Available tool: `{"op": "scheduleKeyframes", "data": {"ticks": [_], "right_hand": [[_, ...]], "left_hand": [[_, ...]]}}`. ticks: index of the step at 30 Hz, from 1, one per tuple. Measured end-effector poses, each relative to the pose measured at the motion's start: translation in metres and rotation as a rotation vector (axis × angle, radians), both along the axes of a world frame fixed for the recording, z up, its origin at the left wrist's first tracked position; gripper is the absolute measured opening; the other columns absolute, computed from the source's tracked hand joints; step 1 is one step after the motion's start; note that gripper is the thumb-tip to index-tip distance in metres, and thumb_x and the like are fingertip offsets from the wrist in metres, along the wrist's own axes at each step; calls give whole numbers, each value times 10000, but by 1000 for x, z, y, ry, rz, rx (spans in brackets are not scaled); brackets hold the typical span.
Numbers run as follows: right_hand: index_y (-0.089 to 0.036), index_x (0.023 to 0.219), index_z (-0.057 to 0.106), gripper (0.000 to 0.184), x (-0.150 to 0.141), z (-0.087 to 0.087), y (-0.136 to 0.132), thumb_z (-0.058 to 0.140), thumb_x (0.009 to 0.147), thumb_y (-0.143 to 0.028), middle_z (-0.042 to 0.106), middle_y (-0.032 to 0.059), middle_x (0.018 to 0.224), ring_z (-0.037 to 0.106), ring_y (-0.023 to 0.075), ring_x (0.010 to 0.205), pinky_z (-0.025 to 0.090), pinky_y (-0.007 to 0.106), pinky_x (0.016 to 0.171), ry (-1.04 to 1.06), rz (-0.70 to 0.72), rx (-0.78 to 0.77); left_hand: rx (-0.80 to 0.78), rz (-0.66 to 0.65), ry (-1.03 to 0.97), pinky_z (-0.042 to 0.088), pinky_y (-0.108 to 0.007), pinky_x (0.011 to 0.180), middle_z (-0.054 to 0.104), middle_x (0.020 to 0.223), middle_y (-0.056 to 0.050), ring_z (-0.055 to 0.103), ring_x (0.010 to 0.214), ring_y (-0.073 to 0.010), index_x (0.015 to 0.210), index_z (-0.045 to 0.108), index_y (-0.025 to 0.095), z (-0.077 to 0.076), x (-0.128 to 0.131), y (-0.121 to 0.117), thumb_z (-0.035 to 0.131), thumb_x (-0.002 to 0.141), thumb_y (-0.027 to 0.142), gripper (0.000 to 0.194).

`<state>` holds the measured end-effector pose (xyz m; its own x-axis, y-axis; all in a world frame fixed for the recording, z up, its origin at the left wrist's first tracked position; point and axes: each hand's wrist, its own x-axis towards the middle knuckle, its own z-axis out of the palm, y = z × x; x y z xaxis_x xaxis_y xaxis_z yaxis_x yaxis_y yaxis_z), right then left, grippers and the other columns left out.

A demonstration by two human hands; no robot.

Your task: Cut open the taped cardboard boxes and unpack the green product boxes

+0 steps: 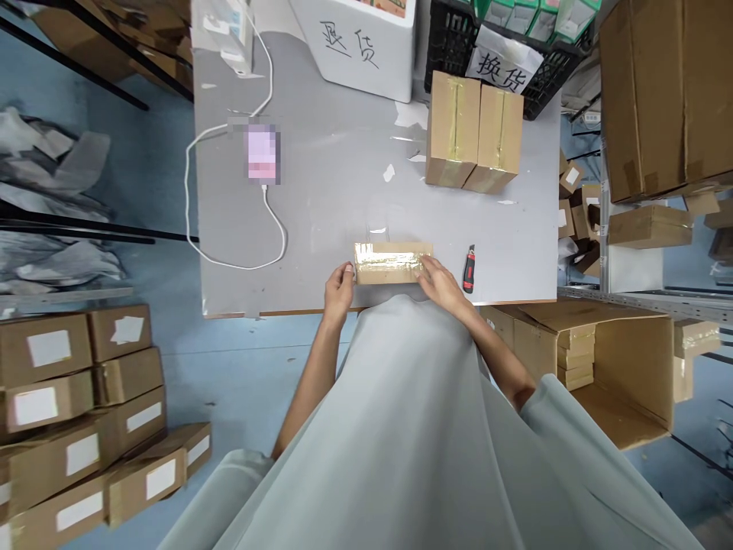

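Note:
A small, long cardboard box [394, 273] lies near the table's front edge, with shiny clear tape along its top. My right hand [443, 286] grips its right end, fingers on the taped top and thumb by the near side. At the opposite end, my left hand [339, 294] is closed in a pinch, its fingertips right beside the box's left edge. Whatever those fingers may hold is too small to make out. To the right of my right hand lies a red and black utility knife [469, 270].
Two taped cartons [452, 130] stand at the back right, before a black crate [450, 46]. A white foam box [360, 53] is at the back. A charging cable [229, 265] loops around a phone [263, 154]. An open carton [630, 374] sits right, stacked boxes [51, 382] left.

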<state>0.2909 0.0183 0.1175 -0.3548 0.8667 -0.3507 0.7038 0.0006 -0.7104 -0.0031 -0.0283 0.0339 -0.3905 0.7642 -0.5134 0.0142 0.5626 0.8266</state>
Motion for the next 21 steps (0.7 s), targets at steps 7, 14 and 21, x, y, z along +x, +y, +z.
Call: {"op": "scheduleKeyframes", "data": {"ticks": [7,14,21], "right_hand": [[-70,1823,383,724,-10,1,-8,476,1182,-394,301,216,1923,394,355,1769,392,526,1436,-186,124,-96],[-107,1767,503,752,19,-14,-11,530,1165,-557,388,216,1888,416,379,1757,408,560,1431,-84,-57,-16],[-159,1717,598,825,57,1,2,427,1163,-746,561,173,1794,412,367,1760,331,611,1460,24,-334,58]], "left_hand": [[-122,73,-107,587,-443,1185,721,1554,-192,704,1425,-306,1286,723,200,-11,-4,11,548,1117,555,430],[-187,15,-188,590,-490,1164,754,1482,-231,723,1392,-319,1158,713,210,-22,11,14,589,1072,641,456],[-53,-121,-361,607,-485,1161,835,1353,-210,784,1316,-312,1202,779,179,5,59,22,671,1002,754,618]]}}
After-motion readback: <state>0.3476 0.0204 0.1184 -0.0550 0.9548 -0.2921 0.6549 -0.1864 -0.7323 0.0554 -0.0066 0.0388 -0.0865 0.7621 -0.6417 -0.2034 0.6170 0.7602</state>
